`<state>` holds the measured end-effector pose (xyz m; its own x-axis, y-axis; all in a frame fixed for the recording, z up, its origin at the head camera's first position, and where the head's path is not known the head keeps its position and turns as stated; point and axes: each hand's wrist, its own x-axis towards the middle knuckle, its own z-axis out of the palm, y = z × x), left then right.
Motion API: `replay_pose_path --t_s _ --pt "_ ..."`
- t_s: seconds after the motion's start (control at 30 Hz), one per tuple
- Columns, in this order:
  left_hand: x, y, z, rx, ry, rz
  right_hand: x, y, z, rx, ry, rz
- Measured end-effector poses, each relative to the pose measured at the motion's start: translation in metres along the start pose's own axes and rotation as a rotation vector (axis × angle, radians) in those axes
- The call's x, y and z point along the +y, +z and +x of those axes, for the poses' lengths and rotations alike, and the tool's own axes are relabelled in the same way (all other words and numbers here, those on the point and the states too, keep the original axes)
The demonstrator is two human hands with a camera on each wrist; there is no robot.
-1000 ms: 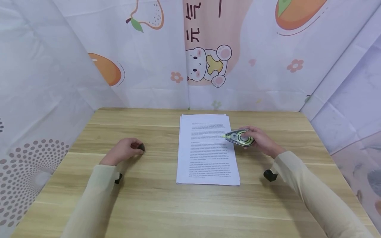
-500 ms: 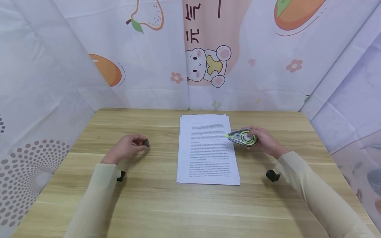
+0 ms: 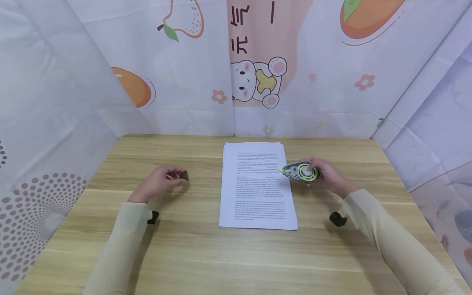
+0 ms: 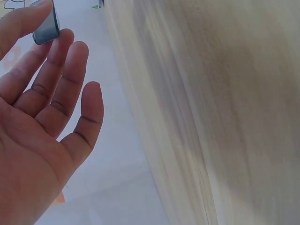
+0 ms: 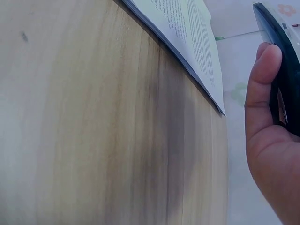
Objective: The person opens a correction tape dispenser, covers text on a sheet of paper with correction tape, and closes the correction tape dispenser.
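At right edge of paper stack (image 3: 256,186): correction tape (image 3: 300,171), tip (image 3: 281,169) pageward.
Right hand (image 3: 331,176) grips its rear, presumably leaving the tip free; left hand (image 3: 158,180) pinches a small dark cap (image 4: 47,30) well aside.

The tabletop (image 3: 236,258) is showing streaked wood grain, smooth with a soft sheen. The stacked sheets (image 3: 254,190) are looking like plain matt paper. The tape dispenser (image 3: 300,171) is presenting clear, glossy plastic, while the small grey piece (image 4: 48,29) is gleaming smoothly — metal or plastic, impossible to tell. The curtain (image 3: 324,73) is hanging in creased, printed cloth, and the sleeves (image 3: 383,233) are looking matt and woven.
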<state>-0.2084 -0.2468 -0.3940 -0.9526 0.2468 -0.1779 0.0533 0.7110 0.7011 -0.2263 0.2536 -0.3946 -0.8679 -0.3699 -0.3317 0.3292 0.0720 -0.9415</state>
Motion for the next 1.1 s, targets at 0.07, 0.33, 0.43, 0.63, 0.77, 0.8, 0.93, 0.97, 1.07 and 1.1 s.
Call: replay_pose_path --t_s 0.07,0.33,0.43,0.63,0.77,0.8,0.93,0.97,1.07,1.1 --pt "0.001 0.0 0.0 -0.005 0.008 -0.002 0.0 0.0 0.0 -0.001 0.003 0.001" --pt "0.004 0.004 0.004 -0.017 0.021 -0.008 -0.001 0.0 -0.001 -0.001 0.012 -0.013" --pt "0.006 0.007 0.006 -0.022 0.012 -0.001 -0.001 0.001 -0.001 -0.005 0.013 -0.011" --pt "0.012 0.011 0.009 -0.027 -0.008 0.019 -0.002 0.005 -0.001 -0.019 0.013 0.004" --pt "0.014 0.013 0.011 -0.031 -0.001 0.014 -0.003 0.006 0.0 -0.018 0.015 0.005" --pt "0.014 0.013 0.012 -0.032 0.002 0.013 -0.003 0.006 0.001 -0.016 0.018 0.005" --pt "0.015 0.015 0.013 -0.033 0.011 0.013 -0.003 0.007 0.002 -0.01 0.021 -0.001" --pt "0.015 0.015 0.014 -0.034 0.014 0.014 -0.003 0.007 0.002 -0.009 0.02 -0.001" --pt "0.016 0.016 0.015 -0.035 0.032 0.013 -0.003 0.008 0.003 -0.01 0.014 0.001" --pt "0.016 0.016 0.015 -0.036 0.037 0.012 -0.003 0.008 0.003 -0.012 0.013 0.001"
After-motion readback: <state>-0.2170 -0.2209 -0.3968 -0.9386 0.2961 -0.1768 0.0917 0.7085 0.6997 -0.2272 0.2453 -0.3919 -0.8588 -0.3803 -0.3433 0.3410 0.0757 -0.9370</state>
